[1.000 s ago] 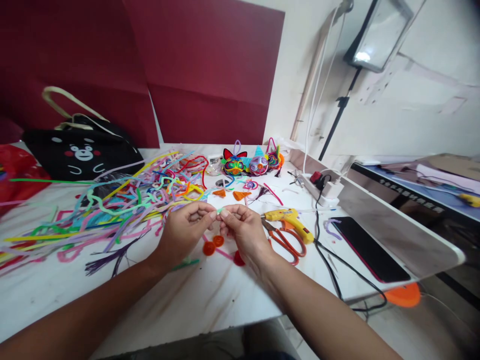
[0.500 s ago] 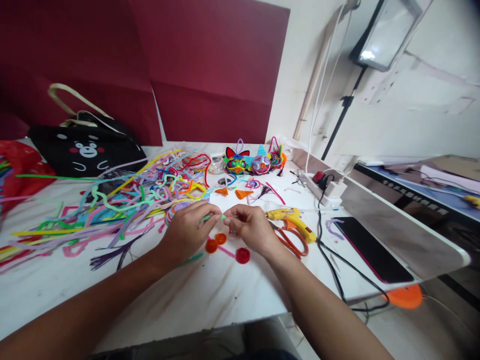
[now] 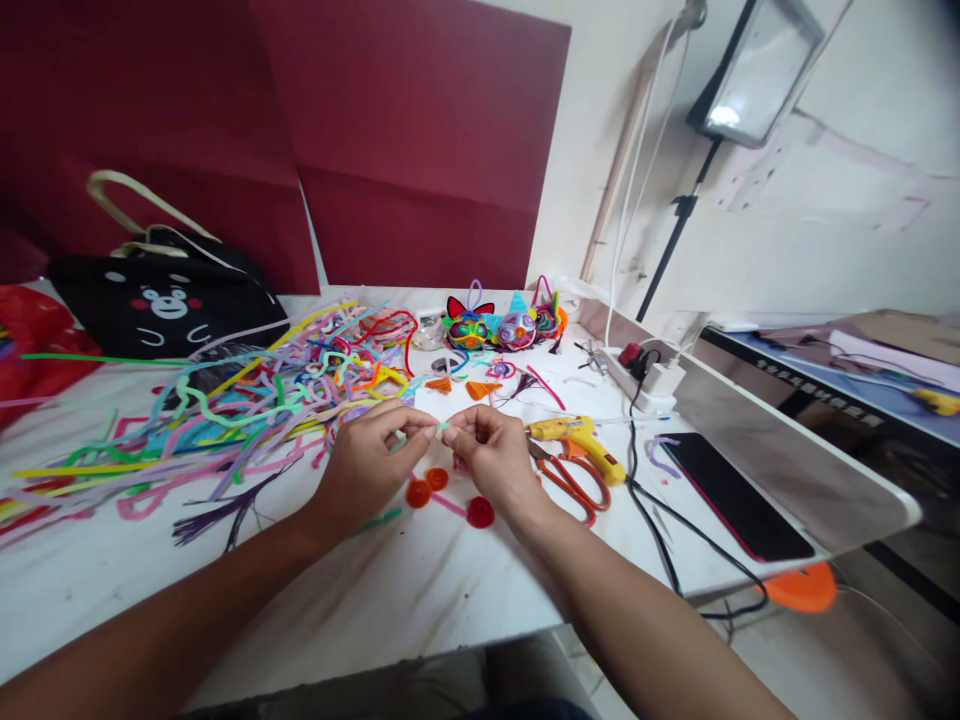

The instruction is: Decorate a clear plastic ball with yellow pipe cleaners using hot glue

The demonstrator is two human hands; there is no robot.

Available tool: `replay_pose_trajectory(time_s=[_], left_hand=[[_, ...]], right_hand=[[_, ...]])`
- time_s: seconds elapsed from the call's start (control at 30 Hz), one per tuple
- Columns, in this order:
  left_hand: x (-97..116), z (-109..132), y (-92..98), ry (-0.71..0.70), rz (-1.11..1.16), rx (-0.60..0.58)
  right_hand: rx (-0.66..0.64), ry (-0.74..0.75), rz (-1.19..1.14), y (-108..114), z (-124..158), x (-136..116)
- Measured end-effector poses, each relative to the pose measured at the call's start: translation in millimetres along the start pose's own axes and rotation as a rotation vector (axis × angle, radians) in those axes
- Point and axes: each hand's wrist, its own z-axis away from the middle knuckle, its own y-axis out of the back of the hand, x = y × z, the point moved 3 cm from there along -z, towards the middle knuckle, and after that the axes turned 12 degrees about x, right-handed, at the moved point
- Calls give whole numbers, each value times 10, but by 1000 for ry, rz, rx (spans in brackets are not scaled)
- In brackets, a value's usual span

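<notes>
My left hand (image 3: pixel 375 455) and my right hand (image 3: pixel 491 455) meet over the middle of the table, fingertips pinched on a short light-green pipe cleaner (image 3: pixel 442 428). Most of that piece is hidden by the fingers. Just below the hands lie two orange coils (image 3: pixel 418 493) and a red coil (image 3: pixel 480 512), with a pink pipe cleaner (image 3: pixel 448 504) between them. Beyond the fingers are two orange triangular pieces (image 3: pixel 482 389). Close to my right wrist rest orange-handled scissors (image 3: pixel 574 485) and a yellow glue gun (image 3: pixel 577 440).
A heap of colourful pipe cleaners (image 3: pixel 277 400) covers the table's left side, before a black bag (image 3: pixel 165 300). Several finished ornaments (image 3: pixel 470 325) stand at the back. To the right are a power strip (image 3: pixel 637 385), a black cable (image 3: pixel 697 540) and a phone (image 3: pixel 739 495).
The left fingers have loosened their curl slightly, showing a gap between thumb and forefinger. Both hands still pinch the green piece. The whole view has shifted slightly.
</notes>
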Motion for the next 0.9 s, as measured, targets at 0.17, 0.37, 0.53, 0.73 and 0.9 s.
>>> replay_pose_trajectory(time_s=[0.17,0.37,0.53,0.73,0.9], left_hand=[[-51,33,-38,147,72,-14],[-133,23,-67,166,84,-37],[-169,-32,-51,120,65,-110],[-104,-27,-62,75,68,-237],[-43,-14,-64,34,24,-287]], right_hand=[[52,-86,-183,-59,54,1],[-3,-210,-300,-76,37,15],[-32,-135,-130,109,-105,-83],[-145,-2,100,175,-148,-77],[-246,72,271,149,-119,-3]])
